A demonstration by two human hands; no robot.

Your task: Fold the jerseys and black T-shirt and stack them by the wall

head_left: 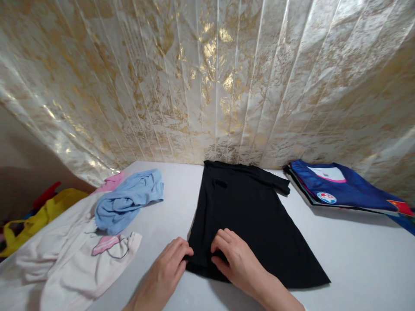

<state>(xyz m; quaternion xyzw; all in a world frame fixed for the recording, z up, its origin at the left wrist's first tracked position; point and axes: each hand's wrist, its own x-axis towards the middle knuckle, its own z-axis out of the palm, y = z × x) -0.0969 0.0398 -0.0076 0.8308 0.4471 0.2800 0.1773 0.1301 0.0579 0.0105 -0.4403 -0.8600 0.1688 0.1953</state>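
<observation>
A black short-sleeved shirt (pixel 249 224) lies spread on the white table, its left side folded inward and one sleeve sticking out at the upper right. My left hand (pixel 171 265) pinches the folded edge at the shirt's lower left corner. Just to the right, my right hand (pixel 235 257) has its fingers curled closed on the black fabric near the hem. Both hands rest low on the shirt, close to each other. A small dark fold or patch shows near the shirt's upper left.
Left of the shirt lie a crumpled light blue garment (pixel 129 198), a pale garment with a pink print (pixel 87 263) and a pink cloth (pixel 110 181). A folded stack with a navy shirt (pixel 350 185) sits right. Behind hangs a gold-patterned curtain (pixel 207 82). A yellow bag (pixel 48 216) stands far left.
</observation>
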